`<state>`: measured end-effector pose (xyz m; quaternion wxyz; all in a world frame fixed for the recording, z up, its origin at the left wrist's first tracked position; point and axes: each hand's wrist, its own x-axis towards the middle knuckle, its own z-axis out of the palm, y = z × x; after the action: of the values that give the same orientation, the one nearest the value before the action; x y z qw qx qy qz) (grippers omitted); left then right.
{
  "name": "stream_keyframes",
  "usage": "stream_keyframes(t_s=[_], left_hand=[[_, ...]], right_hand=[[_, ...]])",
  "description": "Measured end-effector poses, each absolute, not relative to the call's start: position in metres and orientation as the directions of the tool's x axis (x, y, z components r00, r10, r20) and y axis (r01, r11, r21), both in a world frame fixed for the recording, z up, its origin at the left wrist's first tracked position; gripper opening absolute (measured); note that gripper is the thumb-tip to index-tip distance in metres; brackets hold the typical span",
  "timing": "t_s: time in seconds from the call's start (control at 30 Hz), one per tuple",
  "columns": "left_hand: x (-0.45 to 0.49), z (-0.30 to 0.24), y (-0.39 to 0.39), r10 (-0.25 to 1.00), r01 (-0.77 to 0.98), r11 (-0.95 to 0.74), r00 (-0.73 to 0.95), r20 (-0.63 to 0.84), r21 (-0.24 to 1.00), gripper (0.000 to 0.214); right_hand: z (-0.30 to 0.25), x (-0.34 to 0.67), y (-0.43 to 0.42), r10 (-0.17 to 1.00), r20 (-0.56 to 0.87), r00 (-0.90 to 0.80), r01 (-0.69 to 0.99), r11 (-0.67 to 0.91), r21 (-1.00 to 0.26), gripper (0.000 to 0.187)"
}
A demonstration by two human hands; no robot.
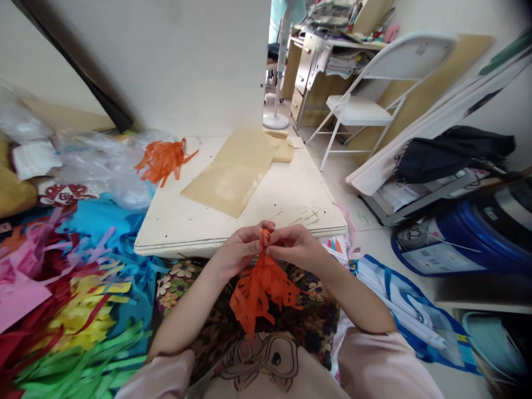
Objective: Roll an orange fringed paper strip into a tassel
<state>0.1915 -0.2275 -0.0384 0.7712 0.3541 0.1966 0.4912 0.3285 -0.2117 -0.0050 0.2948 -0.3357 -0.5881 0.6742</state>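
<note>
Both hands meet just off the near edge of the pale, scuffed surface (199,221), over the lap. The left hand (236,252) and the right hand (297,246) have their fingers closed from either side on the small rolled loop at the top of an orange tassel of cut paper strips (261,288). The loop stands at 12 o'clock from the fringe; the tassel's long axis runs from 12 down to 6, its strips hanging loose toward the body. Neither hand is nearer: the pinch sits midway, left fingers at 9 o'clock of the loop, right fingers at 3. A loose heap of orange paper strips (163,159) lies on the surface at 10 o'clock, well apart, beside a sheet of brown paper (233,177).
</note>
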Motion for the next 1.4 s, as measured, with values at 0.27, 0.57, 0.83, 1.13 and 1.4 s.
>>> stream_keyframes(t_s=[0.27, 0.57, 0.83, 1.13, 1.4], left_hand=[[0.194, -0.032, -0.234, 0.910, -0.641, 0.196, 0.401, 0.106, 0.742, 0.007], [0.200, -0.037, -0.231, 0.935, -0.659, -0.001, 0.267, 0.235, 0.752, 0.002], [0.206, -0.049, -0.226, 0.957, -0.637, -0.110, 0.140, 0.255, 0.763, 0.009], [0.208, -0.051, -0.225, 0.931, -0.404, -0.357, -0.081, 0.356, 0.842, 0.006], [0.201, -0.046, -0.228, 0.978, -0.493, -0.073, 0.136, 0.160, 0.867, 0.015]], right_hand=[[-0.004, 0.331, -0.210, 0.741, -0.079, -0.667, 0.031, -0.079, -0.996, 0.011], [-0.003, 0.325, -0.216, 0.763, -0.150, -0.629, -0.112, -0.279, -0.954, 0.015], [-0.011, 0.321, -0.222, 0.854, -0.171, -0.492, -0.099, -0.249, -0.963, 0.015], [-0.009, 0.320, -0.228, 0.903, -0.125, -0.410, -0.016, -0.144, -0.989, 0.017], [-0.019, 0.328, -0.223, 0.821, -0.118, -0.558, -0.033, -0.164, -0.986, 0.021]])
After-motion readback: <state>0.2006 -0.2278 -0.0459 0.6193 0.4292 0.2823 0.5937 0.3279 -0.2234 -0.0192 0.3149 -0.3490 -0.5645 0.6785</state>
